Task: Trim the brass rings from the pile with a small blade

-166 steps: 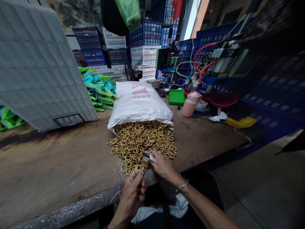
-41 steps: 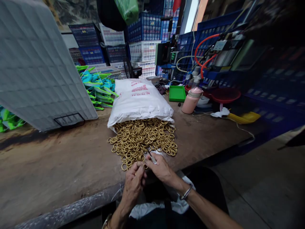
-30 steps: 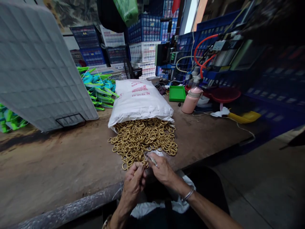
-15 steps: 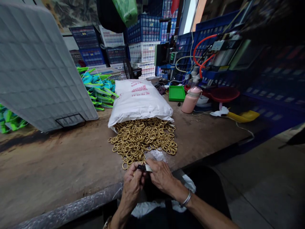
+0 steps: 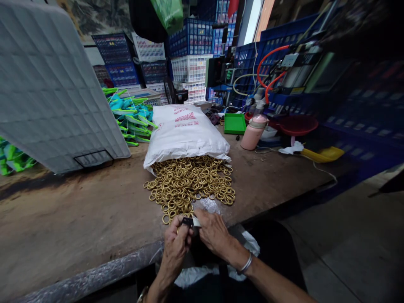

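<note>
Evidently, head view: my left hand (image 5: 177, 242) pinched, apparently on brass-coloured ring (image 5: 178, 230); right hand (image 5: 214, 233) grips small dark-tipped tool (image 5: 187, 221) against left fingers, presumably for control. Ring heap (image 5: 189, 181) on counter (image 5: 94, 219), at mouth of white sack (image 5: 189, 136), likely for reach.

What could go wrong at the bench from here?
1. The right hand holds a small dark-and-pale item right at the left hand; a slip might catch a finger.
2. The ring pile reaches toward the near edge of the table; a bump could drop some.
3. Rings lie against the white bag; tugging it may scatter them.
</note>
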A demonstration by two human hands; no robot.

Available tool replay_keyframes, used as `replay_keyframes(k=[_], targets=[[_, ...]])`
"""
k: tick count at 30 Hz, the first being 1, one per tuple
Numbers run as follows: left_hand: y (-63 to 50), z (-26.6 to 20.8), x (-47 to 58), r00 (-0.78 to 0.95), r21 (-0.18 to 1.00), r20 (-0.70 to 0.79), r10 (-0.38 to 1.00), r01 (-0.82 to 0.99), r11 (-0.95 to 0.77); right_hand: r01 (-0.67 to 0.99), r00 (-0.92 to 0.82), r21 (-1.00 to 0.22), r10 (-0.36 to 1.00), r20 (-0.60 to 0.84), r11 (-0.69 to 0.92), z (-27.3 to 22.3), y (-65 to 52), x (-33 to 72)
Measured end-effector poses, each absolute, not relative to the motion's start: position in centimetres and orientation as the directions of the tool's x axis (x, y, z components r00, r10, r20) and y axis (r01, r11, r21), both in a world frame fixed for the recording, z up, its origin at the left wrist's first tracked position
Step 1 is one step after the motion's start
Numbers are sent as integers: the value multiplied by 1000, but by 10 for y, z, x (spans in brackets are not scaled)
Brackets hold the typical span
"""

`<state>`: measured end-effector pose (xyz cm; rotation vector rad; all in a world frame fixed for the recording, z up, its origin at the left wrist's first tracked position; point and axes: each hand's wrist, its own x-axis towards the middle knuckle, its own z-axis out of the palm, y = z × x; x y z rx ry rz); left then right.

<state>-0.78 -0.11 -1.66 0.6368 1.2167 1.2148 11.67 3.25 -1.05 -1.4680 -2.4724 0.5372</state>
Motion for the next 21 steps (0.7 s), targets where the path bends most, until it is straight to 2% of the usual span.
replay_keyframes(k=[5, 8, 11, 15, 21], targets=[[-11, -7, -7, -46, 904, -334, 941, -297, 307, 879, -384, -333, 921, -70, 341, -18, 50, 130], [-18, 0, -8, 30, 850, -363, 931, -398, 345, 900, -310, -335, 950, -38, 280, -23, 64, 140], [-20, 1, -13, 42, 763, -402, 915, -536, 360, 865, -326, -399, 945, 11, 304, -25, 67, 139], [-19, -4, -22, 28, 708, -423, 905, -613, 350, 825, -368, -447, 929, 40, 346, -28, 60, 127], [-15, -11, -28, 35, 666, -428, 903, -664, 342, 852, -379, -389, 925, 1, 350, -23, 59, 112]])
